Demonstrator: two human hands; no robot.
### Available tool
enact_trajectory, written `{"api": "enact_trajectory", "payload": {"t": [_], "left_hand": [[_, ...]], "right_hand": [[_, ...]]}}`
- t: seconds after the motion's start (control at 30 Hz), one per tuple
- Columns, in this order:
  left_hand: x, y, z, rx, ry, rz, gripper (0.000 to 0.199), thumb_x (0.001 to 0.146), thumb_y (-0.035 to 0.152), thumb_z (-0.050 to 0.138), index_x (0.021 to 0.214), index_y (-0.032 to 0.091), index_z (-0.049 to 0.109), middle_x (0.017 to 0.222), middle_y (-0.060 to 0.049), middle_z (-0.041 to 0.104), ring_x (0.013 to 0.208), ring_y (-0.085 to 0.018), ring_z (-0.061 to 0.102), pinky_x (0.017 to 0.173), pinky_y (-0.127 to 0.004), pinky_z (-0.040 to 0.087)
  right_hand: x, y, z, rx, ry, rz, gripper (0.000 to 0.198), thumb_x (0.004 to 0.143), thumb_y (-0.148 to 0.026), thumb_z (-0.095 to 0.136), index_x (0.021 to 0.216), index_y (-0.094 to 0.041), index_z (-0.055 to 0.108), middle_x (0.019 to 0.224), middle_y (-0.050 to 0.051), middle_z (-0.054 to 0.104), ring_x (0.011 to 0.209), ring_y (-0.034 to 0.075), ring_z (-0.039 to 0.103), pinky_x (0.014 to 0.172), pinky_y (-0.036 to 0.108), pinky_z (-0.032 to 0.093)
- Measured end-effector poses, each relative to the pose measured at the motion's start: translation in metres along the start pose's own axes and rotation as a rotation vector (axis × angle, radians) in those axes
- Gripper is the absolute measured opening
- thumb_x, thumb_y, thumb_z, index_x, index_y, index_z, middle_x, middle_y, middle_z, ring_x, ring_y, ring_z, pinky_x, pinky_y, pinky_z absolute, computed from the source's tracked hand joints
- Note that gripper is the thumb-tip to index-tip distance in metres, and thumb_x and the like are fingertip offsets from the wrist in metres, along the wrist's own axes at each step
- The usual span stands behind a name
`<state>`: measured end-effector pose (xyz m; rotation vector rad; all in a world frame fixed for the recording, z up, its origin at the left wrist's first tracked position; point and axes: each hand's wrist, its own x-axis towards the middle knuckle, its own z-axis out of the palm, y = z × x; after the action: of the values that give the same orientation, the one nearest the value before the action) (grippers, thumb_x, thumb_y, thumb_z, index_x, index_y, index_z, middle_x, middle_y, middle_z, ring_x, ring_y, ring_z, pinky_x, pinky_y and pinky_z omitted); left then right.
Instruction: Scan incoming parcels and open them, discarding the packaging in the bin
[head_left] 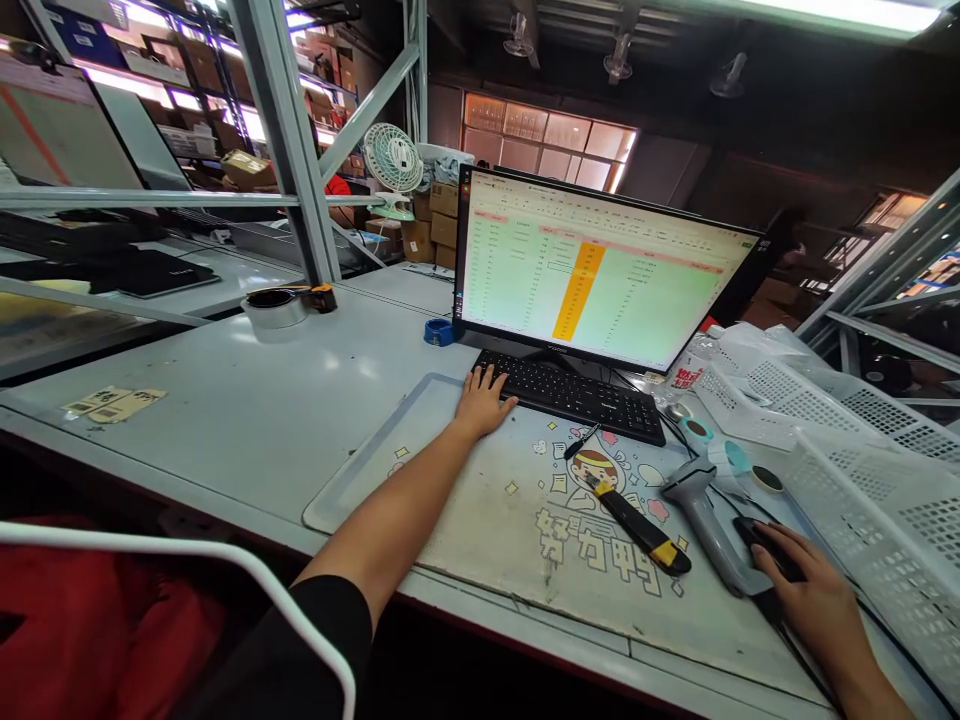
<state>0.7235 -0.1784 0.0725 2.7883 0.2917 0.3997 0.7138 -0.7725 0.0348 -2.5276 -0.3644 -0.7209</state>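
My left hand (482, 402) rests with its fingers spread on the left end of a black keyboard (577, 392). At the right, my right hand (814, 590) is curved over a black computer mouse (769, 549). Beside the mouse lies a grey barcode scanner (716, 535). A yellow-and-black utility knife (637, 522) and a black pen (582, 442) lie on a printed desk mat (480, 520). Behind the keyboard stands a monitor (517, 270) showing a spreadsheet with one orange column.
White perforated baskets (885, 540) crowd the right side, near rolls of tape (727, 458). A large tape roll (276, 308) and a blue ring-shaped item (439, 332) are on the table (225, 400). A metal post (289, 150) and a small fan (394, 160) stand behind.
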Motion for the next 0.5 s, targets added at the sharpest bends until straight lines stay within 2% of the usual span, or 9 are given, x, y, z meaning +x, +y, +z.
{"api": "enact_trajectory", "payload": {"t": [0.5], "left_hand": [[-0.0008,0.0004,0.0002,0.013,0.015,0.005,0.077,0.106,0.063,0.038,0.168,0.018,0.039,0.178,-0.014,0.022,0.166,-0.038,0.015,0.136,-0.053,0.011]], "right_hand": [[-0.0004,0.0045,0.0019,-0.023,0.021,0.012,0.062,0.084,-0.075,0.057,0.119,-0.028,0.078,0.132,0.008,0.073,0.121,0.038,0.07,0.111,0.055,0.052]]}}
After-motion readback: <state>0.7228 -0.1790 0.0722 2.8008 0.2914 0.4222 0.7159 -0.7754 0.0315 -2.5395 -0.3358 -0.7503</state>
